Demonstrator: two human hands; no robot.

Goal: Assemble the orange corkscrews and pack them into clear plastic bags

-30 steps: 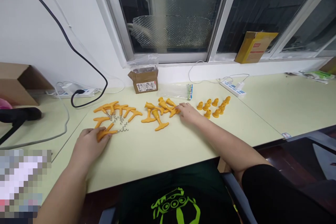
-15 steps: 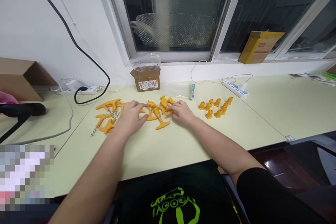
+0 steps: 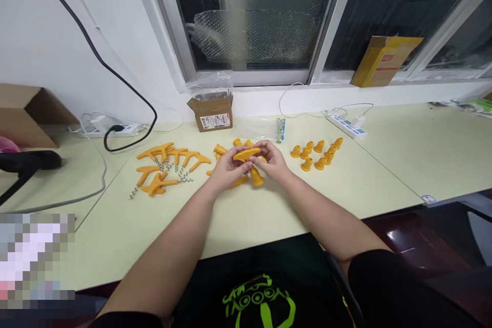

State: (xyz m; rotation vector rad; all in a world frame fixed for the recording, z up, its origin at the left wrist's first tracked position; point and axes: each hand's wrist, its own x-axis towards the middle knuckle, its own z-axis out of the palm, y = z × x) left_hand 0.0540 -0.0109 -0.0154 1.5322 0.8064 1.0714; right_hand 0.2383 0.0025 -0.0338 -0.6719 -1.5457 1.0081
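Both hands meet over the middle of the table around a corkscrew [image 3: 246, 154] with a yellow T-shaped handle. My left hand [image 3: 226, 168] grips the handle from the left, thumb underneath. My right hand [image 3: 273, 162] has its fingers closed on the right side. The fingers hide the corkscrew's lower part. Just below them a yellow bell-shaped sleeve [image 3: 257, 177] shows; whether it is joined to the held corkscrew I cannot tell. More yellow pieces [image 3: 220, 149] lie behind and beneath the hands, partly covered. To the left, several T-handled corkscrews [image 3: 163, 151] with bare metal spirals lie spread out.
Several yellow sleeves [image 3: 306, 164] stand at the right. Behind the hands are an opened cardboard box [image 3: 215, 114] and a clear plastic bag [image 3: 257, 128]. Power strips [image 3: 347, 126] with cables lie along the wall. A black stand [image 3: 31, 160] juts in at the left.
My left hand has moved right, from beside the loose corkscrews to my right hand. The two hands now hold a corkscrew together, its handle raised between them.
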